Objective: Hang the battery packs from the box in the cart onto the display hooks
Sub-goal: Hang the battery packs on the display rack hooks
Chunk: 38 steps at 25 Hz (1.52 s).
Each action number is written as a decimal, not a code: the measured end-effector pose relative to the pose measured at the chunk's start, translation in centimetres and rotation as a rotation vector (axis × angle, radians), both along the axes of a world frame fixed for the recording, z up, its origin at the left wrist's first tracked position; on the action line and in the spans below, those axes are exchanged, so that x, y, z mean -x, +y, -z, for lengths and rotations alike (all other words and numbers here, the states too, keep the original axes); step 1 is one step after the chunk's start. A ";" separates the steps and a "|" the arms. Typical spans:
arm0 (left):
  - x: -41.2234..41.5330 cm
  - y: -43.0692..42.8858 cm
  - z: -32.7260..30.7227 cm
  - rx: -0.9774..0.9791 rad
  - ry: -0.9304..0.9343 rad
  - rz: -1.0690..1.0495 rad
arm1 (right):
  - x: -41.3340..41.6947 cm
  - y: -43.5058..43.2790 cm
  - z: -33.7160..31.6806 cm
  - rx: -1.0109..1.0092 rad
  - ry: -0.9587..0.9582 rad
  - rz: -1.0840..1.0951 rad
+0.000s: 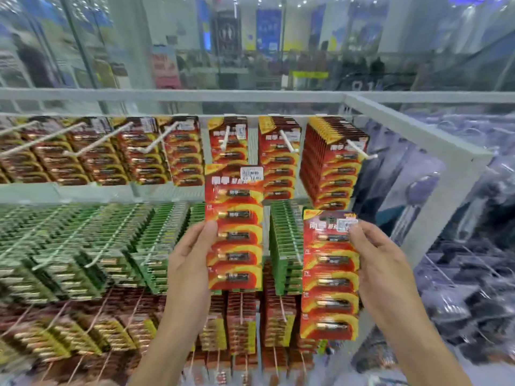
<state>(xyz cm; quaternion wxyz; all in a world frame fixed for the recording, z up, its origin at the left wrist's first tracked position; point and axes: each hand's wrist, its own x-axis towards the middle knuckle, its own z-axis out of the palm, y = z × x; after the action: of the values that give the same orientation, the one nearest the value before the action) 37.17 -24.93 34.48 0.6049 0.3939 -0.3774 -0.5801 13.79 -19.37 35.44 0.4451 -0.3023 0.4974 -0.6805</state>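
Note:
My left hand [192, 257] grips a long red-and-yellow battery pack [235, 227] by its left edge and holds it upright, its top just under a white display hook [225, 137] in the top row. My right hand [381, 263] pinches a second red battery pack [330, 277] near its upper right corner; that pack hangs lower, in front of the green packs. The top-row hooks carry the same red packs [333, 162]. The box and cart are out of view.
Green battery packs [83, 246] fill the middle row of hooks, and red and yellow packs [242, 324] fill the bottom row. A white metal frame [418, 129] edges the display on the right, with clear-packaged goods [459, 260] beyond it. Glass and a blurred store lie behind.

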 end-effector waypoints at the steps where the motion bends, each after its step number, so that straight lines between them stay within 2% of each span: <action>1: -0.3 -0.5 -0.6 0.038 -0.010 -0.012 | -0.1 0.0 -0.3 0.007 0.028 0.002; 6: -0.4 -2.0 -2.1 0.106 -0.034 -0.036 | -0.5 0.7 -0.5 -0.012 0.130 0.018; 24: -0.3 -3.7 -1.7 0.125 -0.089 -0.048 | -0.4 2.1 -0.3 -0.045 0.062 0.012; 34: 1.8 -15.2 -1.5 0.099 -0.329 -0.107 | -3.1 -3.1 -6.6 0.145 0.241 0.014; 38: 2.1 -17.2 -1.4 0.092 -0.330 -0.124 | -3.5 -5.4 -7.4 0.135 0.267 0.046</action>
<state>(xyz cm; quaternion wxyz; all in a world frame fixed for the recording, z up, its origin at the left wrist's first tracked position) 35.05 -42.15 35.91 0.5867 0.4782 -0.4725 -0.4516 17.33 -24.78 42.81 0.3379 -0.4079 0.5119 -0.6763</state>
